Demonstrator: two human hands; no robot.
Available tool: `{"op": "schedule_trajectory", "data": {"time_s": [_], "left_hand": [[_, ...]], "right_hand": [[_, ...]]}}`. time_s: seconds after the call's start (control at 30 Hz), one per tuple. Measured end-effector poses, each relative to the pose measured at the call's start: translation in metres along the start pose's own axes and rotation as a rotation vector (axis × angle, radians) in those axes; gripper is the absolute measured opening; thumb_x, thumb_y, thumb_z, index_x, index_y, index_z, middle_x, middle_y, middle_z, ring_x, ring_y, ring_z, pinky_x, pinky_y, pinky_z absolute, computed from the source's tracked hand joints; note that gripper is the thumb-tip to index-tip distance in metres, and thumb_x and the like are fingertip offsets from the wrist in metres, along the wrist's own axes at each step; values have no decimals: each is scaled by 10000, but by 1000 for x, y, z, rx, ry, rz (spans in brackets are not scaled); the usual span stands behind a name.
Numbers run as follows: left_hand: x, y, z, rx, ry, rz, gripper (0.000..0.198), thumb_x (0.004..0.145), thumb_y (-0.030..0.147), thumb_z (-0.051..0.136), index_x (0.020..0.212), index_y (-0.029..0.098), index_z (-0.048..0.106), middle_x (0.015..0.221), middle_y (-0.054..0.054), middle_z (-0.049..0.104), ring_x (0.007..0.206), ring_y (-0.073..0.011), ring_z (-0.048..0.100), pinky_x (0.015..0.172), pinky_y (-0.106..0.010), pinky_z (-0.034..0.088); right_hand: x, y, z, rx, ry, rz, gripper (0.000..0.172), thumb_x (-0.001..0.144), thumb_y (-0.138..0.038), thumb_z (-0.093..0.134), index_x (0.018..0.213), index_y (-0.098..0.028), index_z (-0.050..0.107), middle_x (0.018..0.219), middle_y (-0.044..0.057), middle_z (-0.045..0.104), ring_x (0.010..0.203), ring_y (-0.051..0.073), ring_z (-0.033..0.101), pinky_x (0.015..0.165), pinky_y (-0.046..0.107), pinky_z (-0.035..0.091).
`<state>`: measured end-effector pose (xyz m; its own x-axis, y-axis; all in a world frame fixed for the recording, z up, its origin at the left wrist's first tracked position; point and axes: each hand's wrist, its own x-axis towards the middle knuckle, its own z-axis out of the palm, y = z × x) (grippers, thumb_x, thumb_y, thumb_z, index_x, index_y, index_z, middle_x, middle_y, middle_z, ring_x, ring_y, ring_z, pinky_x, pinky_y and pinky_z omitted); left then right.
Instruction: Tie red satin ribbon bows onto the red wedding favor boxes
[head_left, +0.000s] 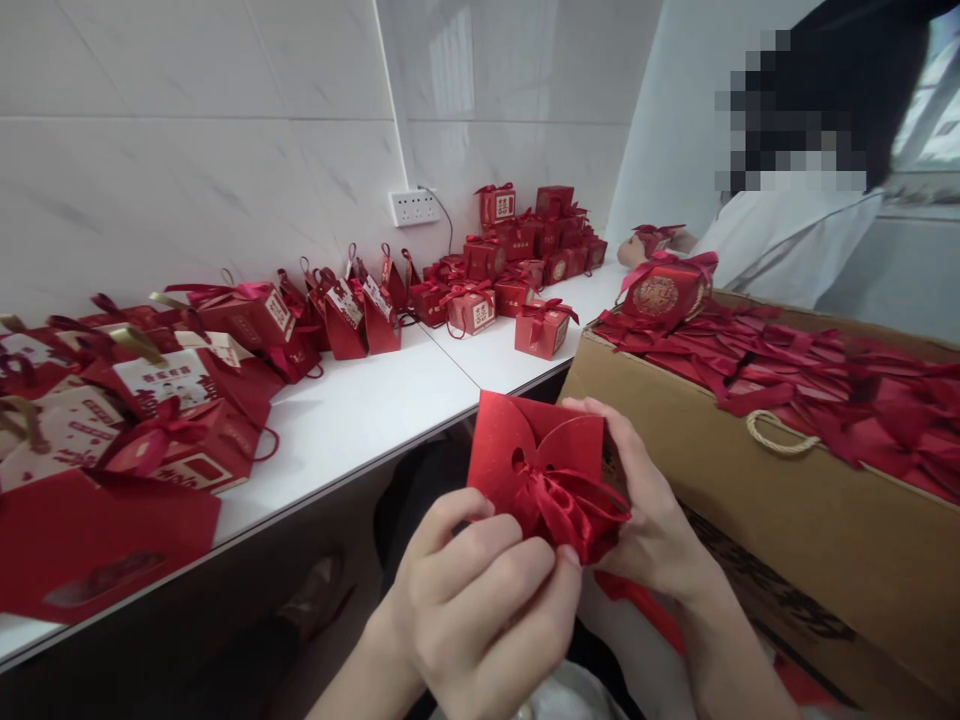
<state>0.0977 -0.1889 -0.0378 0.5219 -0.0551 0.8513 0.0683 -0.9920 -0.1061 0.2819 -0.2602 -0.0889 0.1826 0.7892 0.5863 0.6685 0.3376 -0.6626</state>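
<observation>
Between my hands, above my lap, is a small red gift box [555, 425] with scalloped flaps and small round holes. A red satin ribbon [566, 505] runs through it and is tied in a bow. My left hand [487, 590] is closed, its fingertips pinching at the bow's lower edge and touching the box front. Curled around the box's right side, my right hand [649, 510] supports it; some of its fingers are hidden behind the box.
A white table [360, 410] against the wall bears many red gift boxes [469, 310]. At right stands a cardboard carton [675, 420] filled with flat red pieces and ribbons, one finished box [664, 290] on top. Beyond it, a co-worker's hand [637, 248] holds another box.
</observation>
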Motion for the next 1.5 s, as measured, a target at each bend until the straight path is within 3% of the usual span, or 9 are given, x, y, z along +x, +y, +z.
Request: {"op": "schedule_trajectory", "data": {"time_s": [0.63,0.77,0.87,0.97,1.07,1.17,1.27,1.37,1.5], "left_hand": [[-5,11,-1,-32,9,-115,106,779,100,643,807,201,659,707,65,703,720,-87,628,784,-287,521],[-5,4,7,-43,134,-82,118,760,88,624,729,203,623,635,59,646,659,-91,582,731,-293,491],[-6,-12,13,-48,201,-331,164,744,113,606,641,203,515,548,62,521,546,-88,486,598,-263,437],[-11,-33,16,-110,-53,-875,171,795,181,512,635,201,452,536,63,457,495,-82,432,498,-218,370],[-17,-49,23,-160,-330,-1108,213,829,290,460,635,203,449,544,59,485,508,-90,455,504,-208,357],[-17,-53,36,-187,-507,-1102,278,845,401,440,649,206,478,585,45,542,554,-111,511,546,-216,364],[-13,-49,55,-235,-654,-1027,307,850,441,421,660,214,500,590,37,566,557,-128,539,549,-222,360],[-9,-43,74,-273,-750,-957,295,853,419,415,660,220,514,554,37,563,526,-138,547,532,-222,346],[-9,-38,95,-362,-790,-853,265,852,369,423,669,219,542,556,24,597,517,-145,568,516,-217,337]], "right_hand": [[-8,0,-2,5,21,51,899,694,-319,737,1428,-275,220,1471,102,326,1287,304,407,1091,463,344],[-8,-1,-5,0,14,40,956,651,-340,764,1431,-281,214,1469,98,326,1297,319,392,1089,474,347],[-6,-4,-7,2,13,32,983,623,-376,776,1429,-275,224,1459,104,336,1308,335,375,1083,486,352],[-5,-6,-9,-20,17,30,1024,590,-342,801,1433,-266,225,1440,111,362,1297,331,394,1078,474,362],[-5,-1,-13,-8,121,71,1027,581,-317,817,1431,-263,242,1437,111,372,1292,323,408,1080,481,357],[-7,11,-21,189,343,206,897,625,-444,776,1384,-243,343,1364,120,474,1237,335,475,1028,524,405],[-9,21,-35,517,500,402,686,755,-643,536,1302,-240,447,1204,116,617,1084,328,599,907,547,496],[-8,19,-52,766,464,538,691,816,-720,262,1267,-237,466,1209,109,627,1042,303,628,875,550,507],[-7,8,-68,891,341,564,775,807,-746,103,1211,-209,489,1276,114,586,1170,263,556,979,530,429]]}}
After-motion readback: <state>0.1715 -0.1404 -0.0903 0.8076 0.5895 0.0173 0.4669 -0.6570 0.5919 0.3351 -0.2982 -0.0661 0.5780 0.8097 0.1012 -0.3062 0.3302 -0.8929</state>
